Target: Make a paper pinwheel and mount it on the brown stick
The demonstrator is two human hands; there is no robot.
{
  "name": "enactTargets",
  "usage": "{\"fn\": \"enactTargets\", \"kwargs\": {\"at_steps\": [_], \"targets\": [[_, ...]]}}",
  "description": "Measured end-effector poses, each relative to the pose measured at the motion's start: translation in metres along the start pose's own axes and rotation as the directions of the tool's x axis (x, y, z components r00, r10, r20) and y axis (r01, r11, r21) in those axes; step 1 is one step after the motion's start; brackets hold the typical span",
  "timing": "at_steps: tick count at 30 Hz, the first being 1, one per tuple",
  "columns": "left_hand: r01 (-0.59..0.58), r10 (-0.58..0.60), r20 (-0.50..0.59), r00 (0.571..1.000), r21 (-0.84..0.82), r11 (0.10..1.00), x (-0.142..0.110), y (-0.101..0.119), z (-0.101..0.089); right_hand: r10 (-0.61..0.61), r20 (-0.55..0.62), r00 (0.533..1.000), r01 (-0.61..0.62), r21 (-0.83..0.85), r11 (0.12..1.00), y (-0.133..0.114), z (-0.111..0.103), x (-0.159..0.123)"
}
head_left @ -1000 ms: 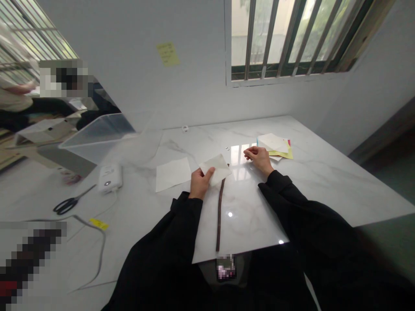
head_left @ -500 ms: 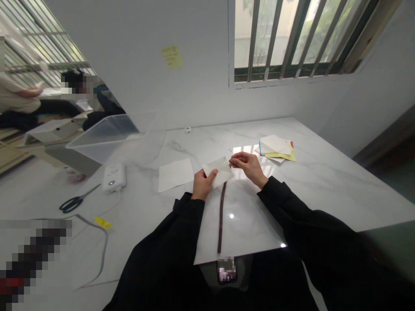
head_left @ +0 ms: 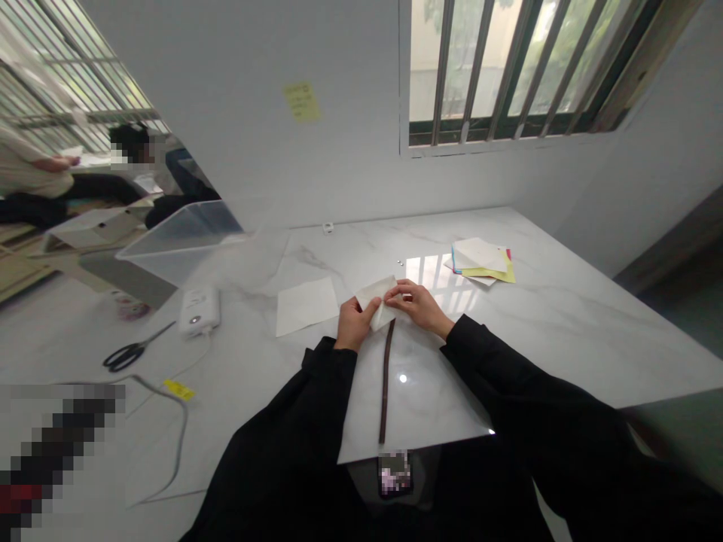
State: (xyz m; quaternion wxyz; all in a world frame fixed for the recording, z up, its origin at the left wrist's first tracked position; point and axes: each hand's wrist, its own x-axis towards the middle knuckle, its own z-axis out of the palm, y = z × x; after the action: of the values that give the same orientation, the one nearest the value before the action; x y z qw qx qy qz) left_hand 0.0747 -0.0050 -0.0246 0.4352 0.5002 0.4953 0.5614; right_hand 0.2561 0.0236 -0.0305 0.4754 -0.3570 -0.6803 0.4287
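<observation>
And right in the thick of it: a folded white paper (head_left: 373, 302), pinched between both hands, just above a dark strip on the worktop (head_left: 570, 331)! Left hand (head_left: 355, 324), grip clamped on the paper's lower corner, thumb across the top. Right hand (head_left: 419, 306), fingers together, grip closed on the paper's right edge, fingertips (head_left: 395, 290) pressed tight against it. Directly below, that thin dark brown strip (head_left: 385, 380), lying lengthwise toward the near edge, its far end just short of the paper. To the left, a plain white sheet (head_left: 306, 306), flat on the marble, just beside the left hand. Further off to the right, a loose pile of papers (head_left: 483, 260), white on top, yellow beneath, a flash of blue and red at the edges, and two tiny metal bits (head_left: 400, 262) close by. Over on the left, a white device (head_left: 199, 310), black-handled scissors (head_left: 131, 356), a grey cable (head_left: 179, 444) and a yellow tag (head_left: 179, 389), then a clear plastic box (head_left: 181, 229), and a seated co-worker (head_left: 129, 143) well beyond
</observation>
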Motion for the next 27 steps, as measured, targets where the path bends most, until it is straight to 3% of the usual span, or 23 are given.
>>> {"fn": "enactTargets", "kwargs": {"at_steps": [15,27], "targets": [[0.054,-0.050,0.041,0.998,-0.081,0.995,-0.004,0.011,0.004,0.049,-0.044,0.998,-0.052,-0.078,0.996,-0.005,0.001,-0.001],[0.076,-0.072,0.048,0.996,-0.101,0.992,-0.001,0.005,0.003,0.074,-0.127,0.989,-0.081,-0.051,0.995,-0.004,0.008,-0.001]]}}
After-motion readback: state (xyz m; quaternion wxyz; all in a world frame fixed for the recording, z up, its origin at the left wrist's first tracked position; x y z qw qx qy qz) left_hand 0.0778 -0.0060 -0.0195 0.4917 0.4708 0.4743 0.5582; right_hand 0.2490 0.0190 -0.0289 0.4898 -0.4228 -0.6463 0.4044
